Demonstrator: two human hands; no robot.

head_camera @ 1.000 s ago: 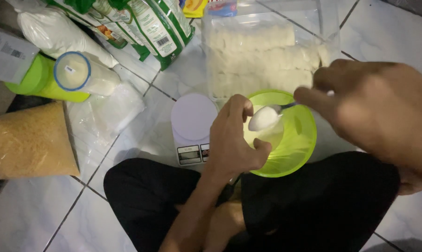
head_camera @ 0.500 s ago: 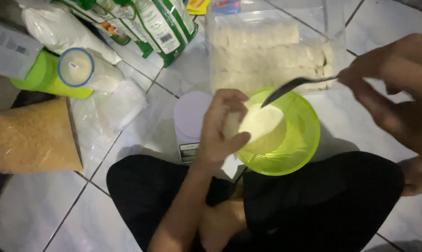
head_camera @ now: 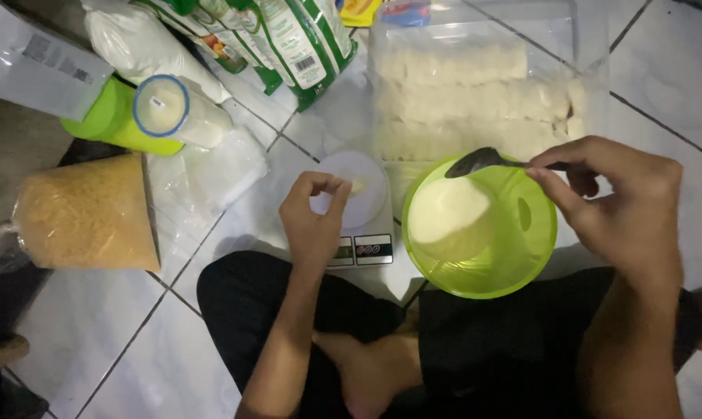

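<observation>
I see a round lime-green plastic bowl [head_camera: 487, 268] resting on my lap, tipped a little, with a mound of white powder [head_camera: 446, 211] heaped against its left wall. My right hand [head_camera: 618, 209] pinches the handle of a dark metal spoon [head_camera: 484, 161] between thumb and fingers; its bowl hangs over the far rim and looks empty. My left hand [head_camera: 313, 217] hovers over the small white digital kitchen scale [head_camera: 356, 213], thumb and fingertips pressed together in a pinch; I cannot tell whether anything sits between them.

Beyond the bowl, a clear plastic bag of pale white blocks [head_camera: 475, 93] lies on the tiles. At left, a clear bag of golden crumbs [head_camera: 87, 213], a lime-green cylinder tub with a blue-rimmed lid [head_camera: 145, 116], and green-printed packets [head_camera: 289, 39] cut off by the top edge.
</observation>
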